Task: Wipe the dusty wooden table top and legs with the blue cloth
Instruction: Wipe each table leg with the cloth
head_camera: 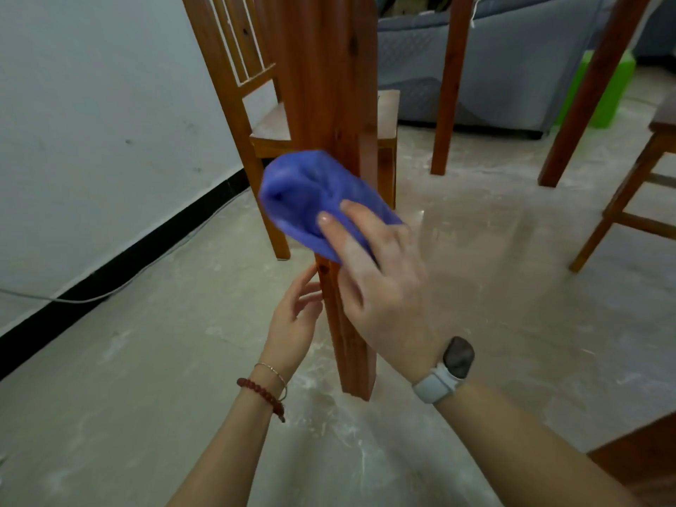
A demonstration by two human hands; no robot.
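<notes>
step in hand: wiping the near table leg; view sits low, under the table, so the top is out of sight.
blue cloth: bunched into a pad, pressed against the front face of the leg about midway down; it covers the full width of the leg there.
right hand: holds the cloth from the near side, thumb and forefinger laid over its lower edge, remaining fingers curled round the bunch behind. likely gripped as a wad so the palm can push it flat on the wood. motion blur on cloth and hand.
left hand: below the cloth, fingers loosely straight, tips touching the left edge of the leg; holds nothing. reads as steadying the leg, or feeling it for dust; cannot tell which.
leg below cloth: bare wood down to the foot on the floor; this lower run looks still to be wiped.
edges: leg is square-cornered; a flat pad covers one face at a time, so the side and back faces would each need their own pass.
room, left: wooden chair stands just behind and left of the leg, its front leg near; tight on that side.
room, right: open floor between this leg and the further legs; easier reach round there.
floor: pale, dusty, streaked; cloth end could drag in it at the foot.
background: grey sofa, well apart.
</notes>
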